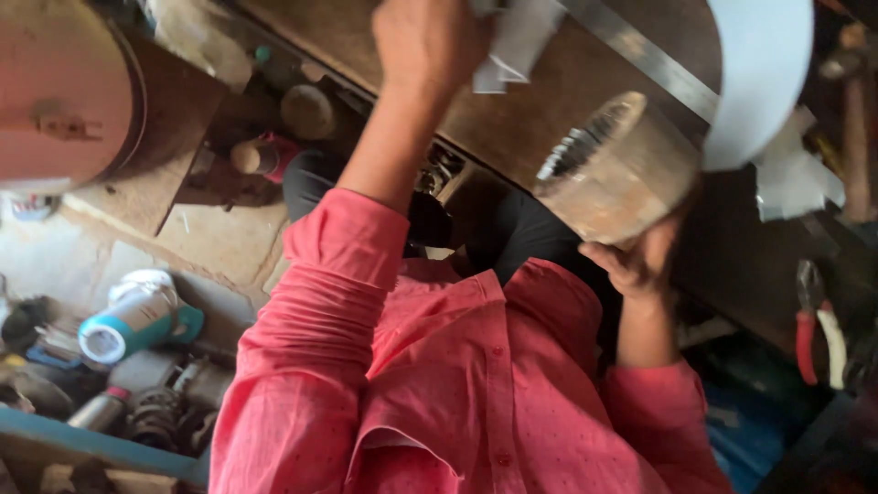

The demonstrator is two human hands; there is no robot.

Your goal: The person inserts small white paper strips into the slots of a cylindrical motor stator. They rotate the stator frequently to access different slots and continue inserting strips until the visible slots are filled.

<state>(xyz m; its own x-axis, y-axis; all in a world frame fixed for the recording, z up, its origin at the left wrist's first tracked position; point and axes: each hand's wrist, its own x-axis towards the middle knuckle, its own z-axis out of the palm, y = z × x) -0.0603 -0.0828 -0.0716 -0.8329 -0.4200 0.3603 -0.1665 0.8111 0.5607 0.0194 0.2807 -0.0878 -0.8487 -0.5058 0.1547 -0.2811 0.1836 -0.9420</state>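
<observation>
My left hand (425, 41) is raised over a brown workbench (512, 119), closed in a fist on a crumpled white sheet of paper (517, 41). My right hand (640, 261) cups from below a thick, dull metal cylinder (617, 169) with a toothed inner ring at its open end. The cylinder is tilted, its opening facing up and left. Both my arms are in pink sleeves (311, 348), and my dark trousers (521, 233) show beneath the bench edge.
A white curved sheet (759, 73) overlaps the cylinder's top right. A flat metal strip (640, 50) lies on the bench. Red- and white-handled pliers (819, 329) sit at the right. A teal and white power tool (137, 316) and a rust-red drum (64, 91) are at the left.
</observation>
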